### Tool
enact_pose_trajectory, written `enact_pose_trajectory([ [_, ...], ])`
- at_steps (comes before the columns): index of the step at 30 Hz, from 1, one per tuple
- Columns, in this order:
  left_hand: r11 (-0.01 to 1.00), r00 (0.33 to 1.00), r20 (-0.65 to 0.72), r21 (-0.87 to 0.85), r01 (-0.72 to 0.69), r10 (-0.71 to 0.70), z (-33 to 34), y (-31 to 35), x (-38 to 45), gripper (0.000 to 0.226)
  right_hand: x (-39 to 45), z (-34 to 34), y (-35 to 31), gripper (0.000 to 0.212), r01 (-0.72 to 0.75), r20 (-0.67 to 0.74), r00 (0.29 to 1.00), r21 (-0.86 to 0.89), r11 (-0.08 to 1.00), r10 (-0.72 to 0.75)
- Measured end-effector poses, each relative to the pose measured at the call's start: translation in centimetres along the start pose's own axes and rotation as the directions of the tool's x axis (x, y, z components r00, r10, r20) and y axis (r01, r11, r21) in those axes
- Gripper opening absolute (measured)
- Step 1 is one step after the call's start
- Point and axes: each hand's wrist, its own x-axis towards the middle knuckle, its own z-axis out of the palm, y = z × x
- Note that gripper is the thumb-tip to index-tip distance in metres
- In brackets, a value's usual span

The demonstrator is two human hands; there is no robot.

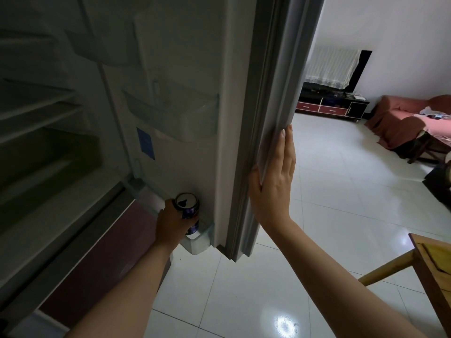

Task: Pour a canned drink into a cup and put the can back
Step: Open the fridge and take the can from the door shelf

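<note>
A dark purple drink can (188, 206) with an opened silver top stands upright in the lowest shelf (199, 242) of the open fridge door (219, 118). My left hand (172, 222) is wrapped around the can's side. My right hand (274, 181) lies flat against the door's outer edge, fingers pointing up and thumb hooked around the edge. No cup is in view.
The dim fridge interior with bare shelves (36, 106) fills the left. A wooden table corner (432, 262) is at the lower right. Across the white tiled floor (329, 191) stand a TV cabinet (332, 106) and a red-covered sofa (410, 123).
</note>
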Motion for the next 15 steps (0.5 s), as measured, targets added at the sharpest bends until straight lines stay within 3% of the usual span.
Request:
enact_pose_trajectory([
  [15, 0.978, 0.983, -0.184, -0.206, -0.042, 0.004, -4.6, 5.6, -4.1, 0.067, 1.1, -2.9, -1.8, 0.074, -0.14, 0.156, 0.982, 0.192, 0.971, 0.111],
])
